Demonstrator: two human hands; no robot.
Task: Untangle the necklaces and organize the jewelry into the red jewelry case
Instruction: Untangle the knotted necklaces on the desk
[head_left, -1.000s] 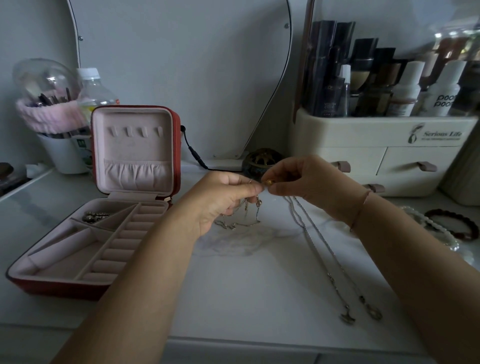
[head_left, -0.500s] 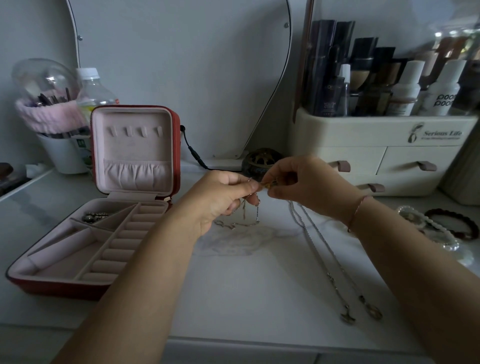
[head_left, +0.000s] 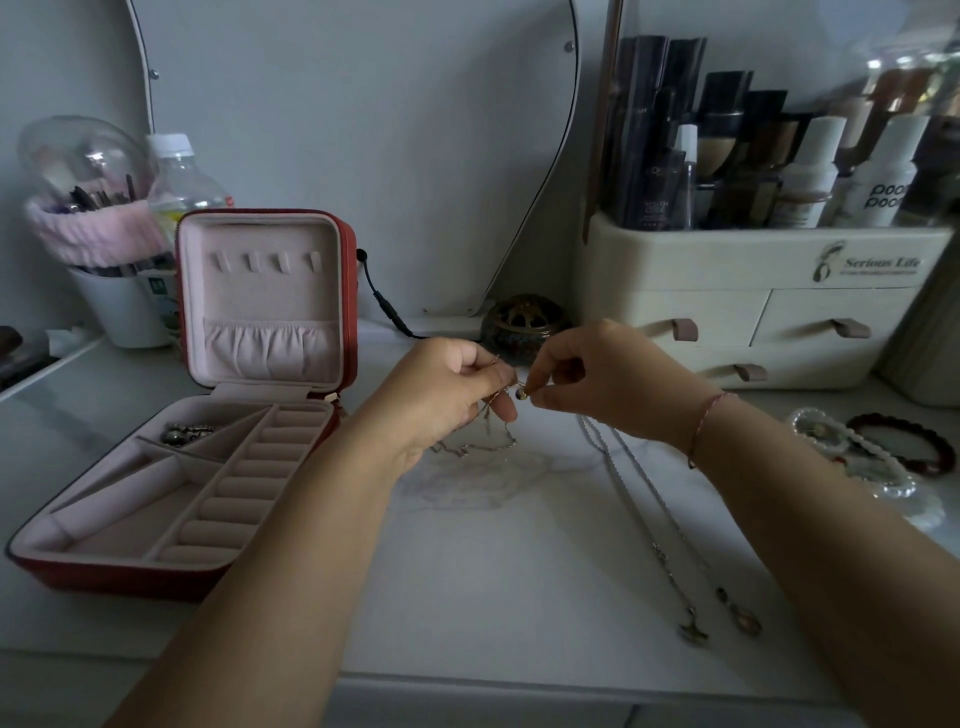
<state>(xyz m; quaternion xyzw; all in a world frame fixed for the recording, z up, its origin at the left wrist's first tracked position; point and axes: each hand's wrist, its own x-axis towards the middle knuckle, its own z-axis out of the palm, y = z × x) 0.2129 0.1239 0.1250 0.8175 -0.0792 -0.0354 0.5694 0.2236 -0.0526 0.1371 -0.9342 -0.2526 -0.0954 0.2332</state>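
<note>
My left hand and my right hand meet above the middle of the tabletop, both pinching a thin gold necklace at its clasp end. The rest of that chain hangs down and trails on the marble. Two silver necklaces with pendants lie stretched out on the table under my right forearm. The red jewelry case stands open at the left, its pink lid upright. A small metal piece sits in its back left compartment.
Bead bracelets lie at the right edge. A cream drawer organizer with cosmetic bottles fills the back right. A dark round pot sits behind my hands, a black cable beside the case, a brush cup and bottle at back left.
Both hands have stayed together at the clasp, with only small finger shifts. The hanging gold chain has swung slightly.
</note>
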